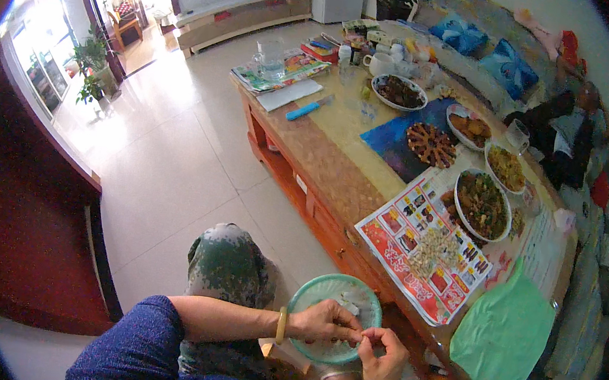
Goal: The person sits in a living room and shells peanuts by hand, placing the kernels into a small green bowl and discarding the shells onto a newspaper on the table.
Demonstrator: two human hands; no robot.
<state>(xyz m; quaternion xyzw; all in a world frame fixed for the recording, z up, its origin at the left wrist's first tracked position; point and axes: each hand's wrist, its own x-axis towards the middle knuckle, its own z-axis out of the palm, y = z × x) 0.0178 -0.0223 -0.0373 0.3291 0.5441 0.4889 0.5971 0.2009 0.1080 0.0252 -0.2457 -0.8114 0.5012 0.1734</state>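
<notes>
My left hand [326, 322], with a pale bangle at its wrist, is over a green-rimmed plastic basin [379, 309] that has some whitish scraps inside. My right hand [382, 357] meets it at the fingertips, just past the basin's right edge. Both hands pinch something too small to make out. A pile of small pale pieces, perhaps seeds or shells, [434, 254] lies on a printed flyer [389, 227] at the near part of the wooden table. A green cloth or bag [503, 336] hangs over the table's corner.
Bowls of food [482, 206] and a round woven trivet [430, 144] stand on the table [325, 153]. A blue-handled knife [302, 111] and a glass jug [270, 64] are near its far left edge. A person [567, 128] sits on the sofa at right.
</notes>
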